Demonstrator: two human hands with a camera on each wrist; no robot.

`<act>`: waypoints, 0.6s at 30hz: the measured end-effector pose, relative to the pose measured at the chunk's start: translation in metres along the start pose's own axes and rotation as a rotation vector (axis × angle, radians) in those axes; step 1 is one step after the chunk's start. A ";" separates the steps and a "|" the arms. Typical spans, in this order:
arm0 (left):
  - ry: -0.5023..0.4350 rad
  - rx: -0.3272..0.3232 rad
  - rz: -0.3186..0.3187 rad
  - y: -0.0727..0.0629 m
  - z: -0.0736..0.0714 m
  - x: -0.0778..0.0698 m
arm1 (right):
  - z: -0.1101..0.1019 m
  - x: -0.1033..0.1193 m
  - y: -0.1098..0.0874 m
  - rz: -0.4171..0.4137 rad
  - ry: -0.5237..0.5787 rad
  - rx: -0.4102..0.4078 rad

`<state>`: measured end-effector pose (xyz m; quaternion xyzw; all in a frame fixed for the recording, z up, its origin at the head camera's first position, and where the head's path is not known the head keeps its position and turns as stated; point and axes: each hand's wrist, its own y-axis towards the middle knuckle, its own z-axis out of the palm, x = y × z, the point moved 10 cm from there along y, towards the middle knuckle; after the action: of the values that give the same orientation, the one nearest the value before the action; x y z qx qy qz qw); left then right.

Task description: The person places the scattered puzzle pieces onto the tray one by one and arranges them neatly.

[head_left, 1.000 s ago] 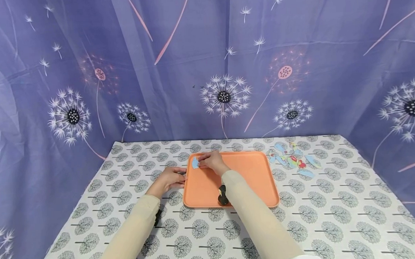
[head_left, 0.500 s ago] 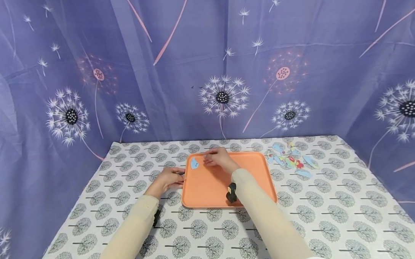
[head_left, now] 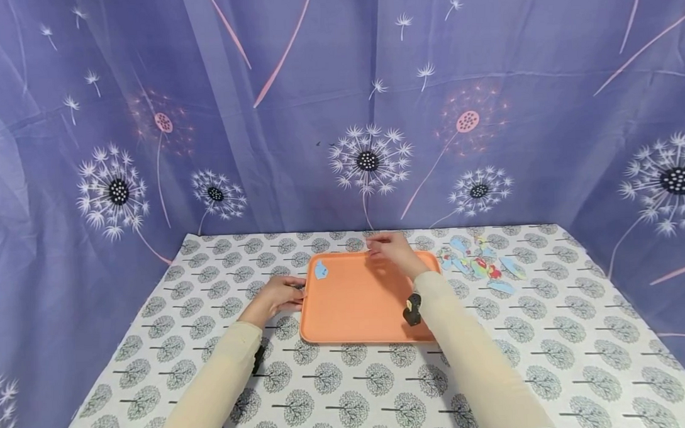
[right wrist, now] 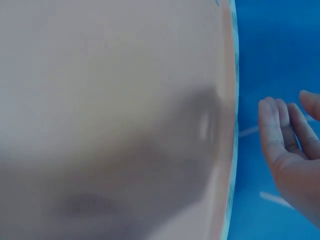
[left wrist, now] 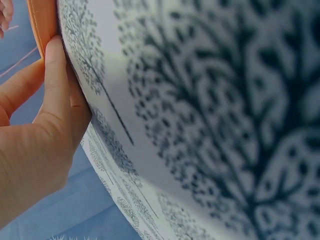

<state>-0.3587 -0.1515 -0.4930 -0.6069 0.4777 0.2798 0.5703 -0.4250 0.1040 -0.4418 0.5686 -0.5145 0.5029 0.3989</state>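
Observation:
An orange tray (head_left: 351, 308) lies flat on the table. One small light-blue puzzle-like piece (head_left: 320, 270) is at its far left corner. My left hand (head_left: 277, 298) touches the tray's left rim with extended fingertips; the left wrist view shows the fingers (left wrist: 55, 75) against the orange edge. Above the tray's far side, towards the right, is my right hand (head_left: 393, 250), holding nothing. Its fingers (right wrist: 272, 125) appear loosely bent in the right wrist view.
To the right of the tray lies a loose group of several flat blue, red, yellow and green pieces (head_left: 480, 266). A tree-print cloth (head_left: 348, 390) covers the table. Behind it hangs a purple dandelion-print curtain (head_left: 296, 178).
My right hand has let go of the light-blue piece at the tray's far left corner and moved right across the far side. My left hand stays at the rim.

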 end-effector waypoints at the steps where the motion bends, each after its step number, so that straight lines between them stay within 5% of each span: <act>1: 0.000 -0.001 0.001 0.000 0.000 0.000 | -0.006 0.001 -0.001 -0.012 -0.003 -0.008; 8: -0.005 -0.013 -0.002 0.004 -0.002 0.002 | -0.055 0.005 -0.013 -0.039 -0.027 -0.085; 18: -0.004 -0.003 0.004 0.003 0.000 0.002 | -0.119 -0.021 -0.026 0.024 -0.065 -0.114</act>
<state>-0.3612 -0.1521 -0.4959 -0.6061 0.4774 0.2829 0.5699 -0.4178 0.2271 -0.4396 0.5548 -0.5617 0.4588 0.4075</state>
